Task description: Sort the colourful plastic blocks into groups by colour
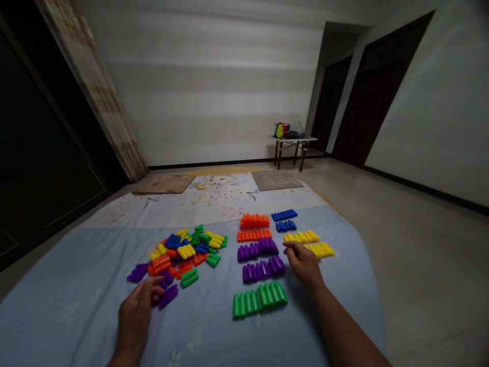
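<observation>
At the purple pieces (168, 296), the left hand (134, 312) curled for an apparent pickup requiring a pinch; the right hand (305, 266) bunched near yellow pieces (321, 250), both grips indeterminable.

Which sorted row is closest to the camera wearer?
The green row. It lies nearer than both purple rows, and it's the only all-green row in the sorted group.

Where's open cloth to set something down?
Open: the blue cloth left of the mixed pile, the strip between that pile and the green row, and the edge right of the yellow rows. Crowded: the pile, left hand at it, and the purple rows beside the right hand.
</observation>
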### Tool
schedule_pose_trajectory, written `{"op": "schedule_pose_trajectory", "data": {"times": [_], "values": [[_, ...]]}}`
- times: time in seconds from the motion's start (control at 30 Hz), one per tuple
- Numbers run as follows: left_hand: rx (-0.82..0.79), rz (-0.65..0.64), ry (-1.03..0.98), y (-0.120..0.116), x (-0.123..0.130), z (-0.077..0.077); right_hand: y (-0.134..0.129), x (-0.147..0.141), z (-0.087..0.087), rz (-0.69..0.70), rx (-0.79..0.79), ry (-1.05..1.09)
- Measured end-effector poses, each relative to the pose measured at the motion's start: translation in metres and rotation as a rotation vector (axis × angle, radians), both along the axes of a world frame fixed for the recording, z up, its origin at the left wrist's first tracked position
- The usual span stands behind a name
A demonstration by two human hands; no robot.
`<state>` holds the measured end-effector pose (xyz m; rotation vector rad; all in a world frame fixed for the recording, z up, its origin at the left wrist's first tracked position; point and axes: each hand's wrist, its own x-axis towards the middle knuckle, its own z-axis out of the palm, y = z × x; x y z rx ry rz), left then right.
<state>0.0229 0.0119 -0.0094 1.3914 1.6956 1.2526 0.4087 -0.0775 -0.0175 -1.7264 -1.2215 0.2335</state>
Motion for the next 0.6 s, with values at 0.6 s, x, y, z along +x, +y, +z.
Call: {"op": "schedule_pose_trajectory", "data": {"times": [0.6], "values": [[0.161,-0.099,0.467,0.04,0.016,0.038,0.003,0.002,-0.005,-0.006,0.021,-0.039]]}}
